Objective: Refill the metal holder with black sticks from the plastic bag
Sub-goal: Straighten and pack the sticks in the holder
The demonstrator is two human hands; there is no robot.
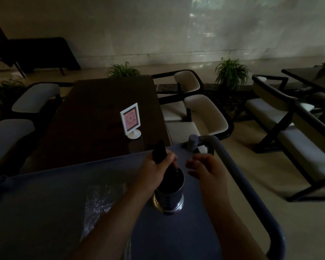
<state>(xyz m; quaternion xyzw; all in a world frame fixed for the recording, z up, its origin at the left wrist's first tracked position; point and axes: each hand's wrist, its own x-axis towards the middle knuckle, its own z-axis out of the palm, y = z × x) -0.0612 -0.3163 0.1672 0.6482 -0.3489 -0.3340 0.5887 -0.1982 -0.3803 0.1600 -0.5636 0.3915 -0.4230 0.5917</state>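
Observation:
A shiny metal holder (169,200) stands upright on the grey cart top (45,194). My left hand (158,169) is shut on a bundle of black sticks (159,151), whose lower ends reach into the holder's dark mouth while the upper ends stick out above my fist. My right hand (204,168) hovers just right of the holder's rim, fingers apart and holding nothing. A crumpled clear plastic bag (99,201) lies on the cart left of my left forearm; the dim light hides what is in it.
The cart's rounded handle bar (251,192) runs along its right side. Beyond the cart stands a dark wooden table (101,109) with a white framed sign (130,120). Cushioned chairs (204,113) flank the table, and potted plants (231,72) line the far wall.

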